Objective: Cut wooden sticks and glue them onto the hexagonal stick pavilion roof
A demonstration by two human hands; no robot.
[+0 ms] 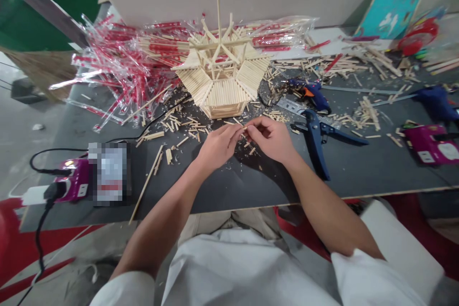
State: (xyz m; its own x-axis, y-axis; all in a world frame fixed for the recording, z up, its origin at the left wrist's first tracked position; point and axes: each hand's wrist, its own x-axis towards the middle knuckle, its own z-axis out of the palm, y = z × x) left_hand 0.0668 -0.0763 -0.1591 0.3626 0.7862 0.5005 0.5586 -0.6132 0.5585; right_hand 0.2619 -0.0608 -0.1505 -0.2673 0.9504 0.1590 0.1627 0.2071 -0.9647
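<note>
Both hands meet over the dark table, just in front of a wooden stick model (pixel 225 93) with a many-sided slatted roof. My left hand (pixel 220 146) is closed, its fingertips pinching a small piece of wooden stick (pixel 245 128). From the other side, the thumb and index finger of my right hand (pixel 270 138) close on the same small piece. Neither hand touches the model. One thin stick rises upright from the model's top, where several beams cross. Short cut sticks (pixel 172 122) and shavings lie around the hands.
Blue cutters (pixel 317 143) lie right of my right hand, with a blue glue gun (pixel 317 97) and metal ruler (pixel 304 110) behind. Plastic-wrapped sticks (pixel 132 67) pile at the back left. Purple power sockets (pixel 75 180) (pixel 432 144) sit at both sides, a long stick (pixel 146 184) at the left.
</note>
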